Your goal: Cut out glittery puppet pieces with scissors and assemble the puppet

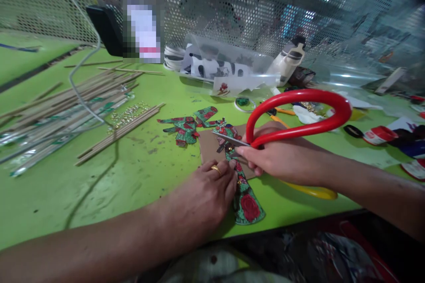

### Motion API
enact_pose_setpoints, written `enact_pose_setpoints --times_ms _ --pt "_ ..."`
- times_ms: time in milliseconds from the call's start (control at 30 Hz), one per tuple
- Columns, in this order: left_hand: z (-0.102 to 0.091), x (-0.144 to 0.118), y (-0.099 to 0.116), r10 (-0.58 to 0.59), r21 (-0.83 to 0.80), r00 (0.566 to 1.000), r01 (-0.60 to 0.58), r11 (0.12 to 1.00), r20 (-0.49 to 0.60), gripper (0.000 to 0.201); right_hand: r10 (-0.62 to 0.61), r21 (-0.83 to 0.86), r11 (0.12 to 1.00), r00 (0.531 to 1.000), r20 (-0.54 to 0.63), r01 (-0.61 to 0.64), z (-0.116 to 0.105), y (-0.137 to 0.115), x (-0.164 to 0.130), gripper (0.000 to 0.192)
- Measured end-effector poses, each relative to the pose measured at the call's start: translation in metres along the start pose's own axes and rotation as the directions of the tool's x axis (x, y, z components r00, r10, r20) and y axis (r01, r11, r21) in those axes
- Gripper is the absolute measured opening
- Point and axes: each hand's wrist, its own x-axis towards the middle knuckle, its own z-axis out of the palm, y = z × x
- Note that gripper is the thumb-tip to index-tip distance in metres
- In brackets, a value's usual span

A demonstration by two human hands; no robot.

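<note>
Right hand (282,159) closed on scissors (299,117), blades at the paper figure (244,194) on the counter (133,177). Left hand (206,194) presses it flat, fingers just beside the blades: nick risk, or a torn cutout.

Green table (149,185), wooden sticks (83,97), paper cut-outs (186,126), cardboard piece (209,146)

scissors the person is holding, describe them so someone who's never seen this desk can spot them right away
Start at the green table and go to its near right side, where the two hands meet over a painted paper cutout. The scissors are in the right hand, blades pointing left at the cutout. Their big glossy red handle loop, with a yellow one under the wrist, sets them apart from everything nearby.
</note>
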Motion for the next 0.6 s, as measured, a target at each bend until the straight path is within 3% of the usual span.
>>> enact_pose_setpoints --times_ms 133,433,500,600 --pt "0.0 -0.001 0.001 0.002 0.01 1.0 -0.002 1.0 0.0 0.043 0.002 -0.018 1.0 1.0 -0.011 -0.002 0.0 -0.003 0.0 0.049" --pt "0.001 -0.001 0.001 0.002 0.006 1.0 -0.002 1.0 0.004 0.044 -0.151 -0.145 0.98 0.985 -0.077 0.139 0.007 0.009 0.003 0.041" --pt "0.0 -0.001 0.001 0.007 0.007 1.0 -0.007 1.0 0.01 0.045 -0.098 -0.122 0.988 0.993 -0.059 0.091 0.004 0.005 0.003 0.039" --pt "-0.002 0.0 0.002 -0.001 0.011 1.0 0.001 1.0 0.021 0.046 0.08 -0.045 0.996 0.996 0.035 -0.078 -0.003 -0.006 0.006 0.037"
